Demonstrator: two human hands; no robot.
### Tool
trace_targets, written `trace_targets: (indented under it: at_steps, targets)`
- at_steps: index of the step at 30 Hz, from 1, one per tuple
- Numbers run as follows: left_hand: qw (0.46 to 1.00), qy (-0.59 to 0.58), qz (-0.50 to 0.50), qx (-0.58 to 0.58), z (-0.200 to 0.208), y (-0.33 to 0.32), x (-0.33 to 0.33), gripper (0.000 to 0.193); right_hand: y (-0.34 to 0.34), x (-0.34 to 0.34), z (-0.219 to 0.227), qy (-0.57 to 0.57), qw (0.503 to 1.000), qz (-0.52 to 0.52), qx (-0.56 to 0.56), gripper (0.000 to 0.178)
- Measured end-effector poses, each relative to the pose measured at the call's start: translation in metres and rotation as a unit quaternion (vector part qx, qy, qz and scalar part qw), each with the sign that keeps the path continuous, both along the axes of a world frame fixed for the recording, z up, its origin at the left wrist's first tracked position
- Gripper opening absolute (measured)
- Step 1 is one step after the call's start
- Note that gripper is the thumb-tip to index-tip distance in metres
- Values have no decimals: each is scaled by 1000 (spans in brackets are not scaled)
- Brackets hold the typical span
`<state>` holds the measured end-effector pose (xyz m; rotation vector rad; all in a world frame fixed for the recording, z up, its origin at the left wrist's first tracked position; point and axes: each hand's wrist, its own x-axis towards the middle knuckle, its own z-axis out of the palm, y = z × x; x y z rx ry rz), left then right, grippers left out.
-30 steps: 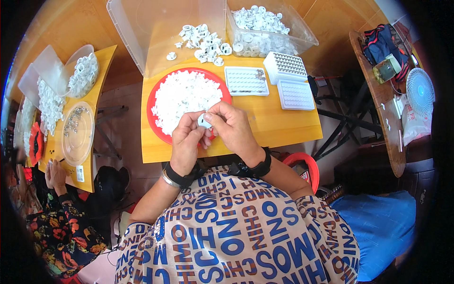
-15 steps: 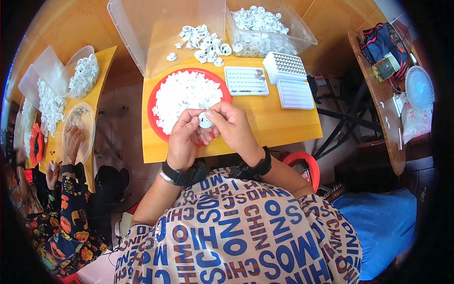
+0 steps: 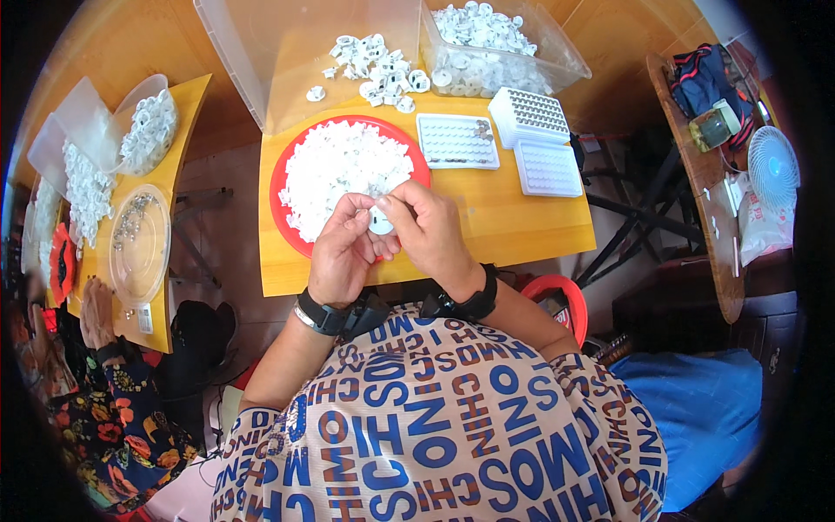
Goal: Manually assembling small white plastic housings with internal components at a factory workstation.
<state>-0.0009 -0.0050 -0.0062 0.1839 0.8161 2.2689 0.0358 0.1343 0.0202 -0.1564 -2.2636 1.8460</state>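
Co-worker's hand (image 3: 98,315), toward 8 o'clock, has come back off the clear round lid (image 3: 143,274) to the table edge since half a second ago. Tabletop items sit slightly higher in my view; I put that down to a small head tilt. The white disc (image 3: 383,225) remains between the wearer's hands, just beyond the near edge of the red tray's (image 3: 278,193) heap of white parts (image 3: 344,165).

Grip, as I read it from here: left hand (image 3: 341,261) has thumb and fingers closed on the disc's 9 o'clock side; right hand (image 3: 437,233) pinches near its 1 o'clock rim. Both clamped on the one piece. Exact fingertip contact underneath is hidden from me.

Handling, my judgement: hard moulded plastic, very light, stiff, smooth enough to skid under a dry thumb. Thin rim might chip if squeezed crooked. I'd hold it by opposite edges, 9 and 3 o'clock, keeping pads off the dark slot in its face.

White pocketed tray (image 3: 444,139) lies at about 1:30, untouched.
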Motion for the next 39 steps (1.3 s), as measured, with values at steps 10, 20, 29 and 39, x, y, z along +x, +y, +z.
trace_targets:
  at_steps: [10, 20, 29, 39]
  targets:
    - [999, 1, 44, -29, -3, -5, -10, 20, 2, -2, 4, 161, 973, -9, 167, 9]
    - [995, 1, 52, -85, -1, 4, -6, 18, 5, -3, 1, 184, 945, 19, 271, 14]
    - [990, 19, 46, -132, 7, 8, -4, 17, 3, -2, -2, 159, 942, 8, 296, 9]
    - [990, -6, 53, -131, 7, 10, -7, 15, 0, -6, -6, 166, 931, -9, 325, 8]
